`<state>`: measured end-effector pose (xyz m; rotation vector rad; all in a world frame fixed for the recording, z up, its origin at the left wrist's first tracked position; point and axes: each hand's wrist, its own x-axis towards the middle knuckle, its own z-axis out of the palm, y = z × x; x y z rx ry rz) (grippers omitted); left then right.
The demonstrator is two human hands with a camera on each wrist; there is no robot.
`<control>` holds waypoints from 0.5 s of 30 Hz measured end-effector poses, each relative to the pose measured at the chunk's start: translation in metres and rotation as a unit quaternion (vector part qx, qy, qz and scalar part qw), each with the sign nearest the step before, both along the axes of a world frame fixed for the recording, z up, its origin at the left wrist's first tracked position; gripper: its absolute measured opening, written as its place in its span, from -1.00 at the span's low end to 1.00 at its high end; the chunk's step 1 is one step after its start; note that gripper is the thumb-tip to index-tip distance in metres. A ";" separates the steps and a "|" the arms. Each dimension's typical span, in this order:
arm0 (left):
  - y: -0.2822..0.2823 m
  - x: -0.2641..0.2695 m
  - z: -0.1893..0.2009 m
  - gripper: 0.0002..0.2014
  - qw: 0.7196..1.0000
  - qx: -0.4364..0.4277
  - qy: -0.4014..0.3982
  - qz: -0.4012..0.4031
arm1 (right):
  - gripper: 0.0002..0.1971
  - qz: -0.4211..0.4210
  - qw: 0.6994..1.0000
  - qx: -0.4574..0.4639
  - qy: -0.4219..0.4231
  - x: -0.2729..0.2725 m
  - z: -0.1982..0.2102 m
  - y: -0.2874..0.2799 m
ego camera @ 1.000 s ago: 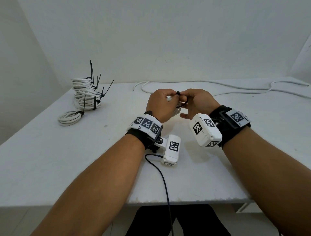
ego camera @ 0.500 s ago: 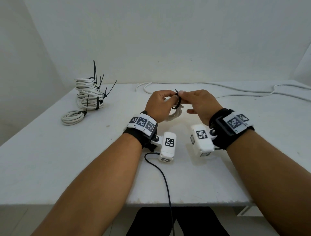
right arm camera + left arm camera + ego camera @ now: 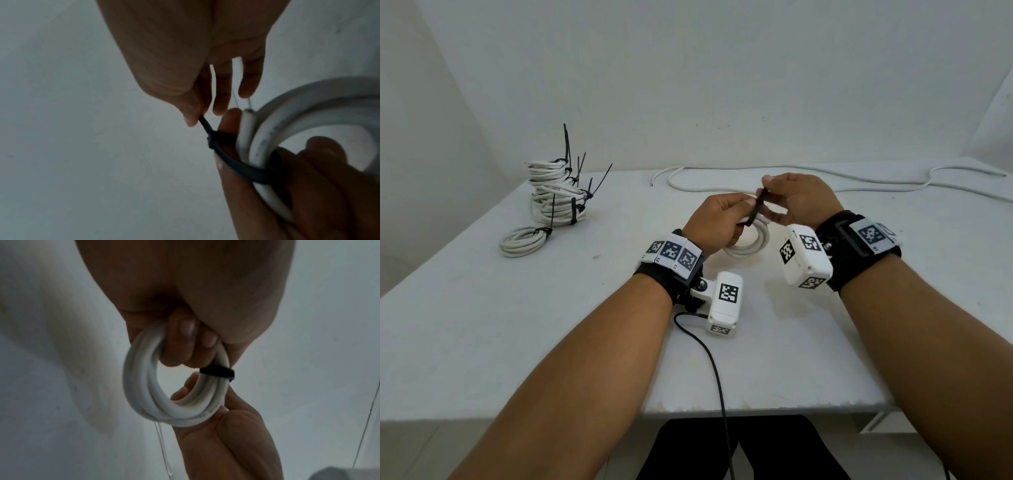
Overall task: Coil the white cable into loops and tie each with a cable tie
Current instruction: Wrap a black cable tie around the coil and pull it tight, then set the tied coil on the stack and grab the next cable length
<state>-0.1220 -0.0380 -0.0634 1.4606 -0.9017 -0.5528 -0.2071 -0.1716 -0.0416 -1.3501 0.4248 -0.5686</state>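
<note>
White cable (image 3: 748,241) coil gripped by left hand (image 3: 717,222) — right hand (image 3: 799,202) pinching cable tie (image 3: 756,209) tail should pull straight, snug.

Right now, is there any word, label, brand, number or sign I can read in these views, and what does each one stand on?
No readable words, brands or numbers.
Black-and-white square code markers, no letters: on the left wristband, the right wristband and both wrist camera housings.
Faint grey print along the white cable coil in the right wrist view: too blurred to read.
</note>
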 end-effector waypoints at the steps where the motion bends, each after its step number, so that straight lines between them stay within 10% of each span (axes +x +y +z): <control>1: -0.001 -0.001 0.001 -0.68 1.000 -0.006 0.019 -0.011 | -0.81 -0.018 1.000 0.004 -0.003 -0.001 0.002 -0.002; 15: -0.003 -0.001 0.001 -0.72 0.996 -0.007 0.091 -0.007 | -0.76 0.040 0.992 -0.105 0.058 -0.005 0.003 0.008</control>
